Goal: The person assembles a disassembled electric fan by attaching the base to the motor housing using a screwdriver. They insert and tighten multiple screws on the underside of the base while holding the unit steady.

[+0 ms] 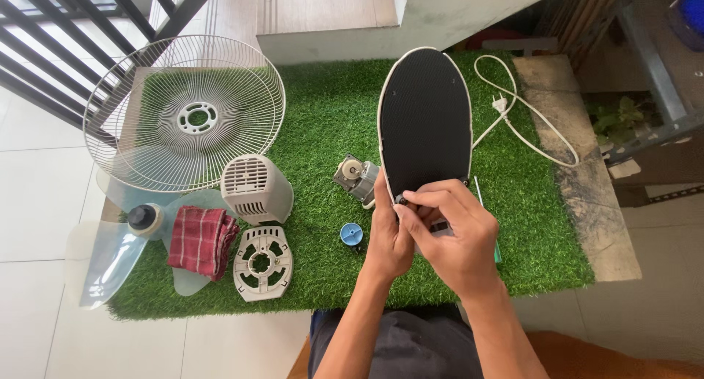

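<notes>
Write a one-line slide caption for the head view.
Both hands, left hand and right hand, grip a black oval fan base over green turf mat strewn with fan parts.

Fan base [424, 118]: matt black, finely textured underside, white plastic rim. Grille [183, 115]: thin white wire, probably coated metal. Blade [110, 258]: translucent glossy plastic. Cloth [202, 239]: woven red check. Mat [330, 115]: rough synthetic grass.

**Fan base upturned in your hands**

You have the oval fan base [424, 122] tipped up with its underside facing you: a black, finely textured panel ringed by a white rim. Its narrow near end sits between your hands, over the green turf, while the rounded far end points away from you, toward the white step.
</notes>
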